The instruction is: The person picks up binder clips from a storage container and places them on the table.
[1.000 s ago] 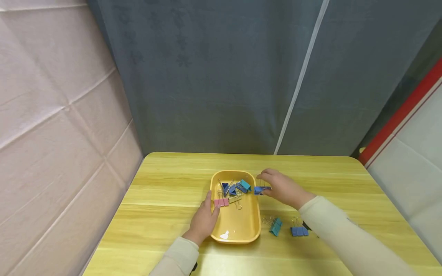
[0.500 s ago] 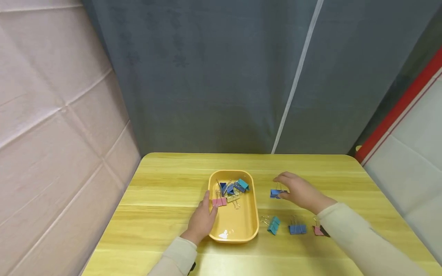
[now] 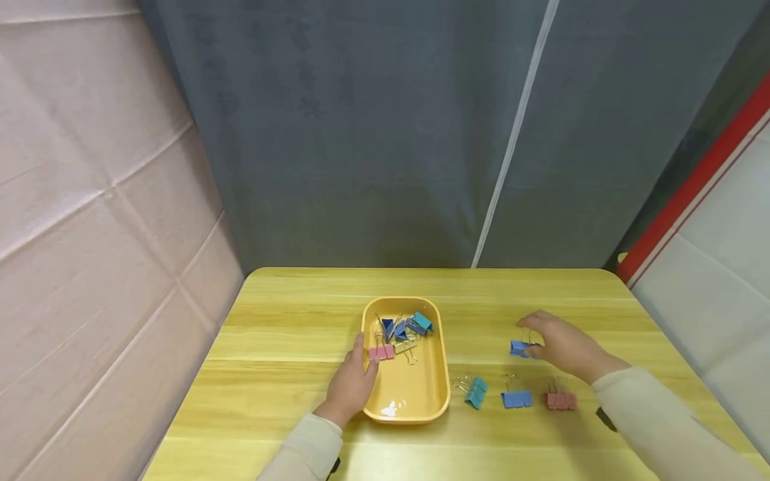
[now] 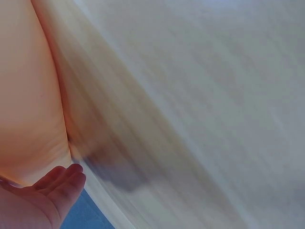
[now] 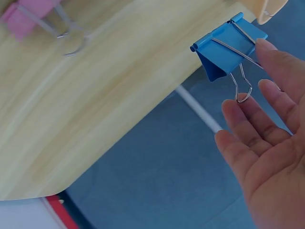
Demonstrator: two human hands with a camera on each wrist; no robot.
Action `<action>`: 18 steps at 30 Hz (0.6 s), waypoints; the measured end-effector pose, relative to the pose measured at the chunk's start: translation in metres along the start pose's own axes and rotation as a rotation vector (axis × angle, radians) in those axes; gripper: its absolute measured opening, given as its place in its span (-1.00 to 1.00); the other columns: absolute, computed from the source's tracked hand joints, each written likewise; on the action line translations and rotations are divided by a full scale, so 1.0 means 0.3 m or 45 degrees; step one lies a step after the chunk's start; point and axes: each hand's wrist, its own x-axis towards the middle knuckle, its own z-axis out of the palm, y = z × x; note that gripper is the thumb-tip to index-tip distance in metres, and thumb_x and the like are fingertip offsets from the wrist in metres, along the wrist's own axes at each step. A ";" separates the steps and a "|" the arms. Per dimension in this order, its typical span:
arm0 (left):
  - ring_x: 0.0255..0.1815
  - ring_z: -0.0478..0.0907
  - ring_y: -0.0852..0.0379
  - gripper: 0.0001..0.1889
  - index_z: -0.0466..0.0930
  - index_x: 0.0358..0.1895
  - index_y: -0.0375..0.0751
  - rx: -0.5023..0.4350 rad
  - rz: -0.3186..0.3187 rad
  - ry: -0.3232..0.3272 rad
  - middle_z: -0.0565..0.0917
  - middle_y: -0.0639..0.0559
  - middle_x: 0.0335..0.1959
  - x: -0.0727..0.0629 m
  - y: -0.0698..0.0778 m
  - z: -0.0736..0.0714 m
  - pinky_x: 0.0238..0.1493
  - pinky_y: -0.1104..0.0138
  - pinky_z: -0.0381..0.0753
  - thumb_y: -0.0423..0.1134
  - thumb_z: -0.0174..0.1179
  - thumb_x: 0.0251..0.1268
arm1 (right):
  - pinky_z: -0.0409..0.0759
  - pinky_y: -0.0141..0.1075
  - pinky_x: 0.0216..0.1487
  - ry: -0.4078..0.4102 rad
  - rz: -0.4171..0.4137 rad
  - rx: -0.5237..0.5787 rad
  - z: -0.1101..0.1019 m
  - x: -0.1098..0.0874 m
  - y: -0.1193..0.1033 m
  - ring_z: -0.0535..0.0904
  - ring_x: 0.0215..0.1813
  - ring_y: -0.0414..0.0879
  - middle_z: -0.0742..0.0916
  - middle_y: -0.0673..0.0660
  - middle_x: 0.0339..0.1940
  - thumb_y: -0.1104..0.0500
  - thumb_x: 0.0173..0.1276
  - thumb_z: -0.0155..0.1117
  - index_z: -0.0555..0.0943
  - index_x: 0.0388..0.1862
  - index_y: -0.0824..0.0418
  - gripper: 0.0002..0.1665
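My right hand (image 3: pixel 567 345) pinches a blue binder clip (image 5: pixel 228 45) by its wire handles, above the right part of the table. In the right wrist view the thumb lies on one handle and fingertips meet the other. My left hand (image 3: pixel 351 384) holds the left side of a yellow tray (image 3: pixel 444 374), thumb over the rim and fingers along the outer wall. Pink (image 3: pixel 381 352), cream, dark blue and teal binder clips lie in the tray's far half. Right of the tray, a teal clip (image 3: pixel 476 393), a blue clip (image 3: pixel 517 399) and a pink clip (image 3: pixel 561 401) form a row.
The wooden table (image 3: pixel 289 314) has rounded far corners. A dark grey curtain (image 3: pixel 361 133) hangs behind it. Pale quilted covering (image 3: pixel 108 234) stands at the left, and a white panel with a red border (image 3: pixel 692 180) at the right.
My right hand has moved rightward from the tray's right rim, carrying the blue binder clip. The pink clip on the table has come into view. The left hand stays at the tray.
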 end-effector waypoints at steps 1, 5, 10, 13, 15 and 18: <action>0.21 0.44 -0.37 -0.31 -0.07 0.53 -0.26 0.004 0.001 0.001 0.37 -0.40 0.33 0.001 -0.001 0.001 0.20 -0.16 0.45 -0.04 -0.07 0.51 | 0.59 0.08 0.05 0.005 0.005 0.004 0.002 -0.008 0.010 0.56 0.08 0.27 0.64 0.32 0.02 0.27 0.07 0.49 0.57 0.06 0.42 -0.44; 0.21 0.44 -0.37 -0.31 -0.07 0.53 -0.25 0.008 0.001 0.002 0.37 -0.40 0.33 0.002 -0.002 0.002 0.20 -0.16 0.45 -0.04 -0.08 0.51 | 0.55 0.14 0.06 0.008 0.054 0.039 0.011 -0.041 0.053 0.54 0.10 0.32 0.63 0.36 0.04 0.27 0.06 0.49 0.56 0.07 0.44 -0.43; 0.22 0.43 -0.37 -0.31 -0.07 0.53 -0.26 0.005 0.002 0.001 0.38 -0.40 0.32 0.001 0.000 -0.001 0.21 -0.16 0.44 -0.04 -0.07 0.51 | 0.54 0.18 0.03 -0.010 0.113 0.038 0.011 -0.081 0.108 0.52 0.09 0.37 0.61 0.42 0.04 0.26 0.05 0.49 0.55 0.07 0.45 -0.41; 0.23 0.42 -0.37 -0.31 -0.07 0.54 -0.25 0.003 -0.001 0.002 0.39 -0.39 0.31 0.002 0.000 -0.001 0.23 -0.16 0.42 -0.04 -0.07 0.51 | 0.54 0.19 0.03 0.001 0.123 0.016 0.012 -0.104 0.137 0.52 0.08 0.38 0.62 0.43 0.03 0.28 0.04 0.49 0.55 0.05 0.46 -0.42; 0.23 0.42 -0.37 -0.31 -0.07 0.54 -0.25 0.006 0.000 0.005 0.39 -0.39 0.31 0.003 -0.001 0.000 0.23 -0.16 0.42 -0.04 -0.07 0.51 | 0.54 0.19 0.03 0.014 0.121 0.002 0.012 -0.117 0.155 0.52 0.06 0.39 0.63 0.43 0.01 0.29 0.02 0.50 0.56 0.03 0.47 -0.43; 0.22 0.42 -0.38 -0.31 -0.08 0.54 -0.25 0.003 0.003 0.008 0.40 -0.40 0.30 0.004 -0.002 0.001 0.22 -0.17 0.42 -0.04 -0.07 0.50 | 0.55 0.19 0.01 0.028 0.124 -0.007 0.010 -0.135 0.179 0.53 0.05 0.39 0.63 0.44 -0.02 0.31 0.01 0.50 0.56 0.02 0.48 -0.43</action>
